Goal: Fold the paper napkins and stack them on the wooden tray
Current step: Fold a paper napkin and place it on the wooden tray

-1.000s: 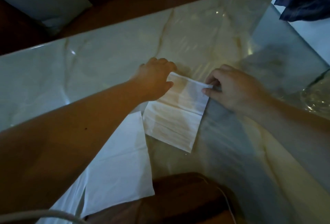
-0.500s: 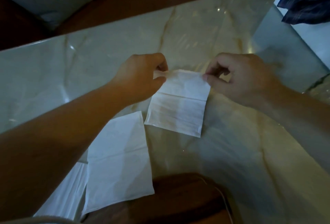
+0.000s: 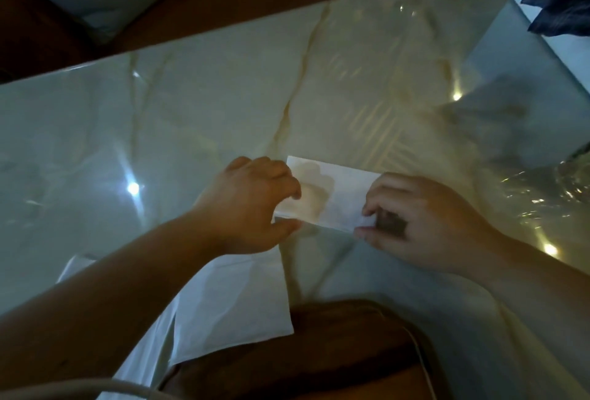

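now the folded napkin [image 3: 332, 195] lies flat on the glossy table [image 3: 191, 118], held between both hands. left hand [image 3: 252, 205] pinches its left end, thumb below and fingers on top; right hand [image 3: 424, 221] pinches the near right corner. more napkins [image 3: 236, 300] lie just beside the left forearm.

On the glossy worktop [image 3: 191, 118], the left hand [image 3: 252, 205] and right hand [image 3: 424, 224] pinch opposite ends of a folded napkin [image 3: 338, 195]. Unfolded napkins [image 3: 236, 304] lie nearer.
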The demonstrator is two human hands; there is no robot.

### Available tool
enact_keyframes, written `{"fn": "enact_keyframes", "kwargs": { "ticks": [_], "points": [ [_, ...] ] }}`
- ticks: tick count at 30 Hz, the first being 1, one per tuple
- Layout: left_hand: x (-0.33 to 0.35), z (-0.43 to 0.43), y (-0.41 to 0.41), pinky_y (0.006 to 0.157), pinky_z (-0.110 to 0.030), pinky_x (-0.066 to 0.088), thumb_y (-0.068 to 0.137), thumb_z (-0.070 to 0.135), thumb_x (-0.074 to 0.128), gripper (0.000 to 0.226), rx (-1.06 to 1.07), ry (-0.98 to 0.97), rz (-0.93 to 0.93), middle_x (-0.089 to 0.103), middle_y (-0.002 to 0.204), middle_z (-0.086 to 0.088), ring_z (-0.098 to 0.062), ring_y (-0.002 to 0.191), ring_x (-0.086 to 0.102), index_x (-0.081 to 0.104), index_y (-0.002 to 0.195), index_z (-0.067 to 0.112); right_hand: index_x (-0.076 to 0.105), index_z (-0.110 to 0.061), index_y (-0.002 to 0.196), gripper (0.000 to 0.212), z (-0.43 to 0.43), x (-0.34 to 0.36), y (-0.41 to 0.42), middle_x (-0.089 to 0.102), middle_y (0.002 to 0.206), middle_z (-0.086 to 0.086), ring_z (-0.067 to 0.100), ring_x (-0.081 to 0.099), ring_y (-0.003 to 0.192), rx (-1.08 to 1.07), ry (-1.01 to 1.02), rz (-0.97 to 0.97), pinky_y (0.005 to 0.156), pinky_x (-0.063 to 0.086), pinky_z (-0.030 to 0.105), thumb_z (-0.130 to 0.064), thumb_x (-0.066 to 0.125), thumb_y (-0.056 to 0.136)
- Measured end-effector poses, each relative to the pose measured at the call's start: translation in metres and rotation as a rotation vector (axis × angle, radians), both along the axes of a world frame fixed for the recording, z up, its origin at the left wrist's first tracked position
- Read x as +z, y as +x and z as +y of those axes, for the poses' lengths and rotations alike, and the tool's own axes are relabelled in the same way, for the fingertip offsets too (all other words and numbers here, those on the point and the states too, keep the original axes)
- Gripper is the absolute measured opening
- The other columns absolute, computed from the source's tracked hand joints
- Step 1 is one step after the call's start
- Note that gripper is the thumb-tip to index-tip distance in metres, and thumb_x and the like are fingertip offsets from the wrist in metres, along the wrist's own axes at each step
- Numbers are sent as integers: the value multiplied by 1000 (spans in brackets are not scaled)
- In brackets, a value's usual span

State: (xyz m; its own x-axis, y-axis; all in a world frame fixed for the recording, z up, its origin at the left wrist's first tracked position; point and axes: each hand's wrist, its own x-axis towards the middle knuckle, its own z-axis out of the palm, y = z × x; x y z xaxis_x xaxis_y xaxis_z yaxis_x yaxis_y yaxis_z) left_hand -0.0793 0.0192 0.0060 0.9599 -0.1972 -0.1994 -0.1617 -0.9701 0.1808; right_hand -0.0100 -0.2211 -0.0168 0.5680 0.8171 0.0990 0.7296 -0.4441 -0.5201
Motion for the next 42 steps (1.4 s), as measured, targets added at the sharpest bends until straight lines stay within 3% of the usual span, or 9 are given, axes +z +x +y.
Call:
{"fn": "enact_keyframes", "kwargs": {
  "ticks": [2,7,13,19,25,27,29,33,42],
  "points": [
    [0,3,3,88,-37,46,79,56,52,39,36,-68,-19,63,104,5,-15,93,58,62,104,27,65,-22,82,26,1,0,8,59,81,-4,14,58,64,-106,51,30,59,48,33,-47,62,77],
    [-12,2,26,88,-38,48,85,35,57,28,188,-159,-81,63,109,-4,-23,99,58,61,108,20,64,-18,85,18,8,-3,29,58,84,0,15,50,68,-357,27,15,62,33,25,-30,72,75],
    [-18,-1,50,92,-44,48,87,35,54,42,210,-43,-39,56,123,-4,-25,110,55,48,127,25,61,-24,81,20,16,-12,27,57,88,0,23,59,79,-442,-119,73,72,50,40,-40,64,69],
    [-19,-1,53,83,-40,50,85,35,55,16,234,-42,-23,53,103,-3,-23,96,55,61,96,25,65,-20,81,10,20,-14,29,59,90,3,26,61,83,-433,-111,85,75,50,40,-28,67,76],
    [5,-12,31,65,-21,49,80,21,66,8,566,-487,-30,65,80,7,-11,72,62,59,76,25,64,-18,78,12,12,9,21,70,70,-1,18,66,65,-512,241,364,63,51,33,-27,71,78],
    [17,-16,21,62,-31,57,77,9,68,13,718,-785,8,70,77,-3,-18,68,68,61,74,20,62,-21,77,8,9,19,17,68,67,0,21,65,58,-489,348,459,59,54,39,-19,69,80],
    [28,-19,6,58,-35,58,76,1,67,17,790,-933,20,71,76,-8,-23,67,70,61,77,16,60,-28,77,14,7,31,13,67,68,-1,27,64,62,-456,390,457,57,56,44,-16,66,81],
    [48,-26,-33,53,-34,60,79,1,65,13,828,-968,22,72,71,-3,-20,63,71,63,83,13,59,-29,78,18,5,53,-9,66,67,-4,19,63,56,-377,426,505,49,53,31,-12,64,82],
    [61,-30,-139,51,-38,56,78,12,70,8,982,-964,46,71,62,2,-20,50,66,65,79,18,60,-23,84,11,6,63,-81,64,75,-9,13,63,54,-259,307,618,52,47,23,-14,66,82]
  ]
}}
